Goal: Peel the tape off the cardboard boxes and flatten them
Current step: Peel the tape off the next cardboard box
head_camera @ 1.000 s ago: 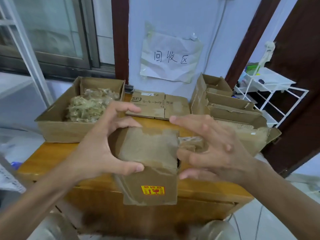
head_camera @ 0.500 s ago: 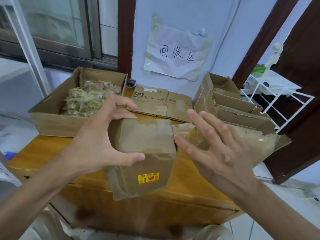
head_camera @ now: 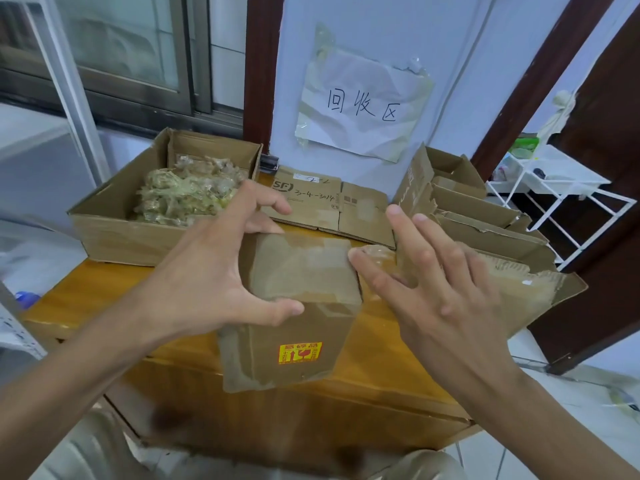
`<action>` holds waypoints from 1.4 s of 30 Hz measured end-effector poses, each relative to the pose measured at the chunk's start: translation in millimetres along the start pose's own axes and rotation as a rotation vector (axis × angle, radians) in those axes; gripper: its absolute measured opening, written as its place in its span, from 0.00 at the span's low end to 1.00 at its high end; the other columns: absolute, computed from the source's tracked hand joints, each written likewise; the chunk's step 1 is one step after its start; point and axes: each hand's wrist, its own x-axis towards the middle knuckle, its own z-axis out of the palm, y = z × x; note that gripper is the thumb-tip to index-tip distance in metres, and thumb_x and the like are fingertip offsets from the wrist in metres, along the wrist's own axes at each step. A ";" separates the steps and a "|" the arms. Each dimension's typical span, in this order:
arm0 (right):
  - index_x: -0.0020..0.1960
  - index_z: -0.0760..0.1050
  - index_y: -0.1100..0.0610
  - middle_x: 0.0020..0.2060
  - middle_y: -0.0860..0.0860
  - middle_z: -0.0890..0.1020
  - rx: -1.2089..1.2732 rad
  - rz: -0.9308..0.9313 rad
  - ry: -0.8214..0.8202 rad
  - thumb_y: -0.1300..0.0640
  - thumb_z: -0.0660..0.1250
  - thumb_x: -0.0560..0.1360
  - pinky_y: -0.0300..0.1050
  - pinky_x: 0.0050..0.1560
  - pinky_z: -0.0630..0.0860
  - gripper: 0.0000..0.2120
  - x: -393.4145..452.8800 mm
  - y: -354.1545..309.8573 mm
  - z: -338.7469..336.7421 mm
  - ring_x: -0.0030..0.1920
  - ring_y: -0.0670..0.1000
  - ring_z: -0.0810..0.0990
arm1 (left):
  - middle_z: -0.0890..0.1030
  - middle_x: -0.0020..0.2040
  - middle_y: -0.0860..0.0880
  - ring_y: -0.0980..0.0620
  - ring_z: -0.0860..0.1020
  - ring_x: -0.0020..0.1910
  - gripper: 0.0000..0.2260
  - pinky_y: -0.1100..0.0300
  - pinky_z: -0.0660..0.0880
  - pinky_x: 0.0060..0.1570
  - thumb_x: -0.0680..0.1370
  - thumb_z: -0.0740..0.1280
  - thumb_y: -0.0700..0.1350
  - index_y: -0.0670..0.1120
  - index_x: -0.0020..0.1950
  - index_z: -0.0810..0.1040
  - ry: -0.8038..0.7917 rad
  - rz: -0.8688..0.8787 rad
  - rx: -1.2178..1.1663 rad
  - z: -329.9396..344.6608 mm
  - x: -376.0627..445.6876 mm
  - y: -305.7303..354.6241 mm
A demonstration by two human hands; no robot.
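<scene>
**L hand grips small taped box, R hand spread beside it**

Small brown cardboard box w/ yellow-and-red sticker (head_camera: 294, 306) is held up over the front of the orange-brown wooden desk (head_camera: 79, 292), roughly centre of view. Left hand (head_camera: 204, 275) grips it: thumb curled along the near top edge, fingers (head_camera: 266, 202) hooked over the far top edge. Glossy clear tape covers the box top & wraps down its sides.

Right hand (head_camera: 440, 289) is just right of the box, fingers straight & spread, holding nothing; index tip touches the box's upper right corner, by a crinkled bit of loose clear tape (head_camera: 375, 252).

Behind on the desk:
- far left, wide open brown cardboard tray (head_camera: 114, 233) filled w/ a heap of crumpled used clear tape (head_camera: 183, 199).
- centre back, flattened brown cardboard box w/ SF logo & handwritten nos. (head_camera: 329, 206), lying flat against the wall.
- right, stack of opened brown cardboard boxes w/ torn flaps (head_camera: 485, 220), lowest one overhanging the desk's right edge.

Crumpled white paper sign w/ 3 handwritten characters (head_camera: 363, 105) is taped to the wall above. White wire rack (head_camera: 561, 188) stands far right by a dark brown door.
</scene>
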 end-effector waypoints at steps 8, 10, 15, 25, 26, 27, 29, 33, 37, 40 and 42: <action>0.62 0.81 0.40 0.61 0.37 0.79 0.755 0.301 -0.233 0.45 0.65 0.84 0.51 0.43 0.81 0.10 14.4 11.3 -11.9 0.48 0.44 0.81 | 0.80 0.58 0.64 0.64 0.80 0.52 0.44 0.65 0.74 0.53 0.56 0.77 0.69 0.69 0.67 0.60 -0.042 0.011 0.027 1.8 -0.1 2.4; 0.59 0.82 0.42 0.61 0.37 0.78 0.771 0.286 -0.236 0.43 0.69 0.81 0.53 0.45 0.81 0.09 18.0 16.3 -10.5 0.53 0.42 0.80 | 0.79 0.57 0.66 0.65 0.79 0.53 0.44 0.70 0.72 0.51 0.56 0.76 0.69 0.70 0.68 0.60 -0.050 0.016 0.034 2.7 0.8 3.0; 0.53 0.83 0.42 0.54 0.39 0.74 0.630 0.135 -0.275 0.44 0.71 0.78 0.49 0.40 0.80 0.05 32.8 25.6 -17.5 0.53 0.41 0.75 | 0.80 0.59 0.62 0.67 0.77 0.57 0.45 0.64 0.72 0.53 0.56 0.76 0.70 0.70 0.69 0.59 -0.067 0.019 0.040 3.8 2.7 3.2; 0.43 0.80 0.52 0.41 0.46 0.77 0.243 -0.183 -0.201 0.57 0.62 0.81 0.46 0.27 0.72 0.11 46.8 22.5 -15.8 0.36 0.50 0.77 | 0.80 0.58 0.63 0.67 0.77 0.58 0.45 0.58 0.73 0.55 0.56 0.77 0.69 0.69 0.68 0.61 -0.079 0.007 0.025 5.6 7.8 1.9; 0.42 0.79 0.52 0.40 0.46 0.76 0.250 -0.188 -0.211 0.58 0.62 0.80 0.47 0.26 0.72 0.11 49.2 22.1 -15.3 0.36 0.50 0.76 | 0.80 0.58 0.63 0.67 0.77 0.57 0.45 0.59 0.73 0.55 0.56 0.76 0.69 0.69 0.69 0.60 -0.085 0.007 0.032 5.9 8.1 2.4; 0.40 0.78 0.53 0.39 0.46 0.75 0.256 -0.193 -0.226 0.59 0.61 0.78 0.47 0.25 0.72 0.10 52.0 22.7 -14.7 0.35 0.50 0.75 | 0.80 0.59 0.63 0.66 0.78 0.57 0.45 0.58 0.73 0.55 0.56 0.76 0.69 0.69 0.69 0.60 -0.089 0.007 0.038 6.0 8.4 2.7; 0.40 0.76 0.52 0.38 0.45 0.74 0.293 -0.203 -0.293 0.58 0.61 0.75 0.47 0.25 0.72 0.07 58.6 25.2 -13.9 0.34 0.50 0.74 | 0.81 0.60 0.61 0.63 0.79 0.56 0.45 0.52 0.76 0.57 0.56 0.76 0.70 0.69 0.69 0.60 -0.094 0.010 0.042 5.7 8.3 3.1; 0.40 0.74 0.48 0.37 0.41 0.72 0.432 -0.210 -0.412 0.53 0.62 0.70 0.49 0.28 0.76 0.03 67.9 32.3 -10.3 0.34 0.49 0.73 | 0.81 0.61 0.61 0.60 0.81 0.54 0.45 0.48 0.78 0.57 0.56 0.76 0.69 0.68 0.70 0.61 -0.092 0.016 0.052 4.8 6.9 4.2; 0.38 0.73 0.44 0.36 0.40 0.75 0.689 -0.064 -0.421 0.51 0.63 0.67 0.52 0.34 0.78 0.02 64.2 30.9 -3.2 0.35 0.47 0.76 | 0.81 0.60 0.61 0.56 0.82 0.51 0.45 0.47 0.78 0.55 0.57 0.76 0.69 0.66 0.70 0.60 -0.090 0.021 0.066 4.2 6.2 3.4; 0.37 0.76 0.45 0.36 0.42 0.79 0.875 0.100 -0.419 0.55 0.69 0.68 0.55 0.40 0.79 0.05 57.4 30.7 -0.4 0.38 0.51 0.79 | 0.81 0.60 0.61 0.55 0.82 0.51 0.46 0.48 0.79 0.54 0.57 0.76 0.69 0.65 0.71 0.60 -0.090 0.021 0.079 3.4 6.2 2.7; 0.40 0.80 0.45 0.38 0.41 0.80 0.887 0.112 -0.424 0.55 0.73 0.73 0.56 0.42 0.80 0.06 54.7 36.0 -2.4 0.39 0.51 0.80 | 0.81 0.59 0.62 0.55 0.82 0.52 0.46 0.47 0.79 0.54 0.57 0.76 0.69 0.65 0.71 0.59 -0.094 0.018 0.078 3.4 6.8 2.6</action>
